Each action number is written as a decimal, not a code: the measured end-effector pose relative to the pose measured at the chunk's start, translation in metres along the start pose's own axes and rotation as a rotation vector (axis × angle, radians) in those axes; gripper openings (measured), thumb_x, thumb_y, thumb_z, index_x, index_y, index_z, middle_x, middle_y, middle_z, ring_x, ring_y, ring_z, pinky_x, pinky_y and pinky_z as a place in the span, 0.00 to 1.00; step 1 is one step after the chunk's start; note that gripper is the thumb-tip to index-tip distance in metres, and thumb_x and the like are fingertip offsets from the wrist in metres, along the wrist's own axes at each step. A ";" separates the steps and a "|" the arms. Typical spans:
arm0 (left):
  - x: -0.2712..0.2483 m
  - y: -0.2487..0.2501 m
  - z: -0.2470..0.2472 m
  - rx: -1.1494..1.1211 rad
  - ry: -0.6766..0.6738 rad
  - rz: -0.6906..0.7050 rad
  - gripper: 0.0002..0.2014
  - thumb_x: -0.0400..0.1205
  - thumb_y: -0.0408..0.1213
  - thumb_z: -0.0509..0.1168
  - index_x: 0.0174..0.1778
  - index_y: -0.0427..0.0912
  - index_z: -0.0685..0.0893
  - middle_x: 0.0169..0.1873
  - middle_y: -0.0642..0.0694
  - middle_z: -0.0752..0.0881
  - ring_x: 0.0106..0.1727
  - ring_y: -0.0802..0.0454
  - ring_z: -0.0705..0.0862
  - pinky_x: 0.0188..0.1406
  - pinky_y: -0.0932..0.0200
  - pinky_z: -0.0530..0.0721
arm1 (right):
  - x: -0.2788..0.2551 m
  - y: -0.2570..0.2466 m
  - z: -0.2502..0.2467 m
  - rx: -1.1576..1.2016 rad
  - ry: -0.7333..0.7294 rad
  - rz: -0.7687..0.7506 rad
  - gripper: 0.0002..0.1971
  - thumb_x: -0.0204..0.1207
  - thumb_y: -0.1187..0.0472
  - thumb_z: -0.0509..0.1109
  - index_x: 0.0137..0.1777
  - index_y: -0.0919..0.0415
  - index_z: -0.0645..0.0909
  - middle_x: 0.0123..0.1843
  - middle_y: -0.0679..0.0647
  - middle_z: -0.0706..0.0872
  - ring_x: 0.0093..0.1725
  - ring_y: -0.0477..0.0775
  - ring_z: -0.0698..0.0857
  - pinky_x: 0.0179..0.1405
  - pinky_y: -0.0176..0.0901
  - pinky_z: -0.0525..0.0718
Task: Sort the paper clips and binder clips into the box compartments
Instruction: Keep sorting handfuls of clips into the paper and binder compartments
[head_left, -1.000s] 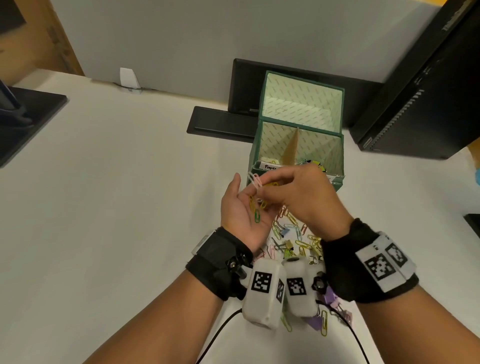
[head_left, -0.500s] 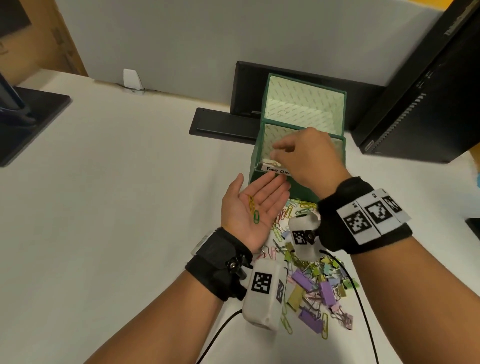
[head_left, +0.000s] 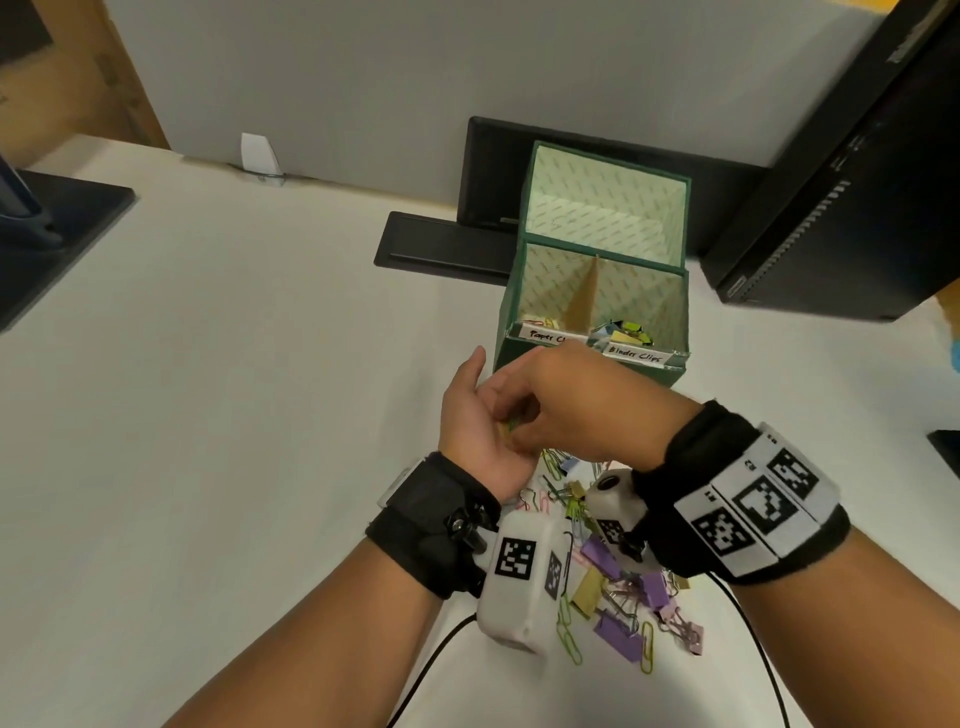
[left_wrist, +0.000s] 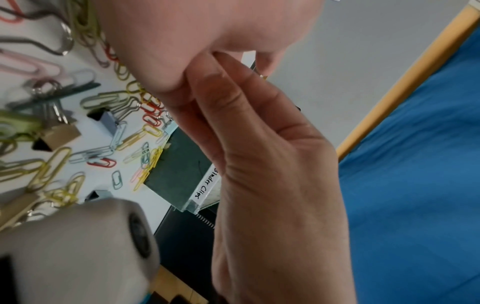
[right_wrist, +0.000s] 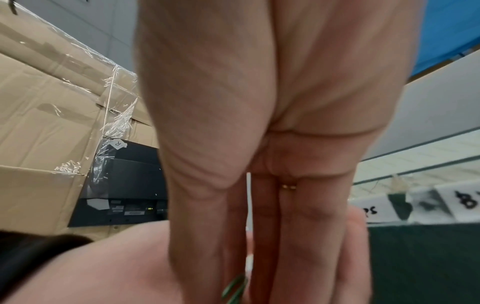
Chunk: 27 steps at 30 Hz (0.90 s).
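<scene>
My left hand (head_left: 470, 421) lies palm up in front of the green box (head_left: 540, 358), fingers relaxed, with paper clips in the palm. My right hand (head_left: 571, 410) is over it, its fingertips down in that palm. In the right wrist view the thumb and fingers (right_wrist: 262, 236) close on a green paper clip (right_wrist: 235, 288). The box's front compartments are labelled: paper clips (head_left: 540, 325) on the left, binder clips (head_left: 626, 330) on the right. A pile of mixed clips (head_left: 618, 587) lies on the table under my wrists.
The box's back compartment (head_left: 602, 208) looks empty. A black stand base (head_left: 441, 244) and a dark computer case (head_left: 852, 218) sit behind and right of the box. Loose clips (left_wrist: 103, 144) lie right up against the box front (left_wrist: 176, 168).
My right hand went from the left palm to the paper clip compartment with a clip. It has now come back to the left palm. The left hand stayed put.
</scene>
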<state>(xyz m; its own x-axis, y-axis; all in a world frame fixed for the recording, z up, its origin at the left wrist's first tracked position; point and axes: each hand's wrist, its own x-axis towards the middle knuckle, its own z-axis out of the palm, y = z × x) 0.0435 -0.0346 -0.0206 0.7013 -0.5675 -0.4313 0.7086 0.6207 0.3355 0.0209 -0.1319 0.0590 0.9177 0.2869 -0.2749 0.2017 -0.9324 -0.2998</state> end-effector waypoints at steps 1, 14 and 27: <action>0.000 0.001 0.000 -0.009 0.002 0.012 0.28 0.85 0.56 0.52 0.61 0.36 0.87 0.51 0.36 0.90 0.56 0.43 0.87 0.55 0.48 0.83 | 0.001 -0.001 0.001 0.014 0.031 -0.009 0.13 0.70 0.64 0.73 0.52 0.49 0.91 0.45 0.45 0.92 0.43 0.43 0.88 0.47 0.44 0.88; -0.003 -0.006 0.005 -0.105 -0.095 0.004 0.26 0.84 0.55 0.57 0.62 0.37 0.86 0.57 0.39 0.87 0.66 0.42 0.82 0.74 0.45 0.72 | -0.002 0.004 -0.006 0.203 0.105 0.052 0.08 0.70 0.65 0.78 0.46 0.52 0.89 0.40 0.46 0.90 0.40 0.44 0.88 0.44 0.40 0.88; -0.002 -0.001 0.007 0.030 0.012 0.050 0.11 0.80 0.42 0.63 0.36 0.40 0.80 0.29 0.45 0.77 0.31 0.49 0.77 0.34 0.57 0.75 | 0.033 0.043 -0.029 0.036 0.535 0.379 0.13 0.74 0.44 0.75 0.38 0.51 0.90 0.36 0.44 0.88 0.37 0.46 0.85 0.42 0.49 0.88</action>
<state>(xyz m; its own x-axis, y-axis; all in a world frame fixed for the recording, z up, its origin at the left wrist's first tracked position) 0.0422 -0.0384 -0.0141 0.7351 -0.5294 -0.4236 0.6748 0.6315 0.3818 0.0702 -0.1692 0.0635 0.9682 -0.2180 0.1224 -0.1724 -0.9368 -0.3044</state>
